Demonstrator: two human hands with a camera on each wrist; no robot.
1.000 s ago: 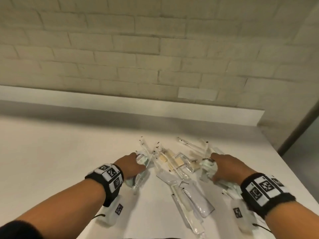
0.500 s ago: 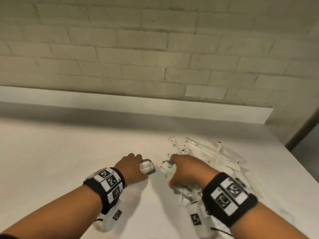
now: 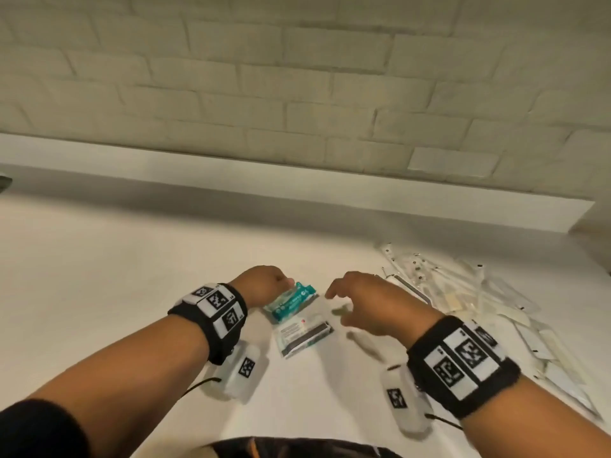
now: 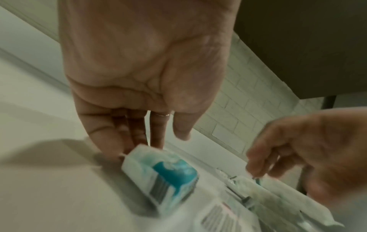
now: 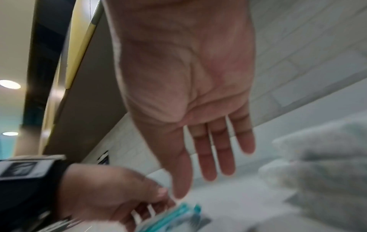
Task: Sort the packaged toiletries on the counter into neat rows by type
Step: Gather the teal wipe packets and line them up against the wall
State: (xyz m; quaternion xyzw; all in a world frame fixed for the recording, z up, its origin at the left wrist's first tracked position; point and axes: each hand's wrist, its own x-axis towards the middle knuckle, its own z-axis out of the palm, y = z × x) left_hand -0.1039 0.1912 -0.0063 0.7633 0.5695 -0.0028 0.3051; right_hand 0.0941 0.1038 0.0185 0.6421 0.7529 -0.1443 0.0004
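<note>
Left wrist view: left hand (image 4: 143, 70) fingertips (image 4: 111, 150) touch the teal packets (image 3: 296, 317) lying on the counter (image 3: 99, 276); right hand (image 3: 373, 302) hovers spread, holding nothing. Risk: pushing could skew the packets toward the unsorted pile (image 3: 479, 292).

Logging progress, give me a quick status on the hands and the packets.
Left hand touching teal packets on counter. Right hand open, empty. Unsorted pile lies right, clear of both hands.
</note>
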